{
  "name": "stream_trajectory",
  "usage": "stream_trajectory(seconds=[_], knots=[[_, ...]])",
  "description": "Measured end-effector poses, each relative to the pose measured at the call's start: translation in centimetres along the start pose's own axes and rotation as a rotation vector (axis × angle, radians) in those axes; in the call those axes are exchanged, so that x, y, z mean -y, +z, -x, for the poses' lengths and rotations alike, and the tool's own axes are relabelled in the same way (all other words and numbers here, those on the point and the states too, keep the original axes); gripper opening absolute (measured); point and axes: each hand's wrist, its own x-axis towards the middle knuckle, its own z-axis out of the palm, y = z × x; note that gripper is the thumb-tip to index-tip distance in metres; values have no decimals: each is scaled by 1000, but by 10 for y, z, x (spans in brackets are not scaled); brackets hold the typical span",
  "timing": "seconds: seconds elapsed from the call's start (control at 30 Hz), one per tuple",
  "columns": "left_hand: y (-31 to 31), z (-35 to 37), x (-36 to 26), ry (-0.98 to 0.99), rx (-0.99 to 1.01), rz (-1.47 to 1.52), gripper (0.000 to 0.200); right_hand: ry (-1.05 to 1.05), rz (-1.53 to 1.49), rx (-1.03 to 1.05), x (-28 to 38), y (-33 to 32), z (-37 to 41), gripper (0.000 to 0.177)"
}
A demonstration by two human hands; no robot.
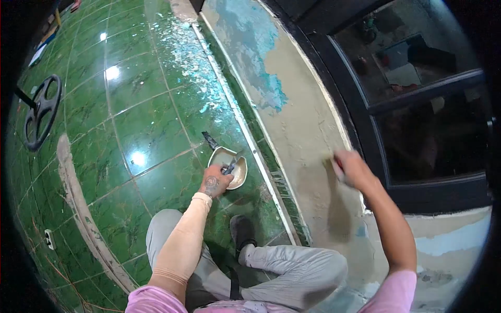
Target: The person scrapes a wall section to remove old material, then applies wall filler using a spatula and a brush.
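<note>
My left hand [215, 180] is closed at the near rim of a cream bowl [240, 180] on the floor. Its fingers are around the dark handle of a small putty knife [231, 167], whose blade points into the bowl. My right hand [352, 169] is raised at the wall [308, 141], in a fist around a red-handled tool [338, 163]. Motion blurs that tool, so its blade cannot be made out. The wall is coated in beige filler, with turquoise old paint [271, 88] showing farther along.
A dark flat strip [210, 140] lies just beyond the bowl. Paint flakes [198, 68] litter the green tiles along a white strip [250, 141]. A black wheel [43, 112] stands at the left, near a socket [49, 239]. A dark-framed glazed panel [355, 88] borders the wall.
</note>
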Motion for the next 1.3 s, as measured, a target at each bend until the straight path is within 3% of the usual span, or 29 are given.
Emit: stream_trajectory(seconds=[0.1, 0.2, 0.23, 0.33, 0.43, 0.5, 0.53, 0.57, 0.63, 0.73, 0.77, 0.8, 0.87, 0.97, 1.07, 1.1, 1.13, 1.2, 1.3], knots=[[3, 5, -1, 77, -66, -127, 41, -127, -100, -419, 16, -5, -83, 10], [2, 2, 9, 0, -15, -4, 42, -90, -88, -433, 16, 41, -75, 12], [-1, 6, 9, 88, -72, -120, 42, -19, -91, -251, 4, 73, -50, 13], [-17, 9, -2, 24, -62, -38, 43, 150, 51, 346, -34, 140, 50, 18], [-5, 6, -1, 62, -83, -35, 45, 107, 2, 358, -16, 124, 41, 16], [2, 11, -3, 78, -65, -66, 46, 38, -27, 132, -16, 135, -30, 19], [1, 14, -5, 78, -59, -53, 44, -31, -67, -95, -5, 130, -72, 20], [-1, 18, -9, 79, -50, -44, 42, -136, -154, -401, 4, 124, -117, 11], [-2, 21, -3, 39, -12, -20, 40, -73, -272, -650, 28, 116, -161, 13], [-16, 17, 17, 72, -53, -76, 39, 194, -301, -46, -5, 198, -138, 28], [-22, 15, 21, 72, -87, -98, 38, 207, -132, 169, -12, 220, -99, 31], [-25, 12, 25, 64, -108, -89, 39, 94, -95, 274, -30, 252, -56, 32], [-29, 5, 31, 52, -163, -76, 39, 130, -78, 418, -49, 286, 18, 32], [-21, 5, 25, -3, -134, -26, 40, 153, -146, 623, -44, 245, 7, 31], [-9, 6, 12, 7, -66, -69, 42, 64, -167, 208, -18, 194, -72, 27], [-6, 7, 8, 45, -65, -129, 42, -60, -236, -58, -7, 175, -98, 26], [-1, 8, 10, 45, -38, -146, 41, -68, -400, -377, -27, 218, -147, 28], [3, 3, 12, 30, -5, -177, 39, -115, -340, -402, 5, 166, -167, 32], [-1, 2, 16, -111, 57, -17, 36, 142, -495, -219, -7, 188, -134, 27]])
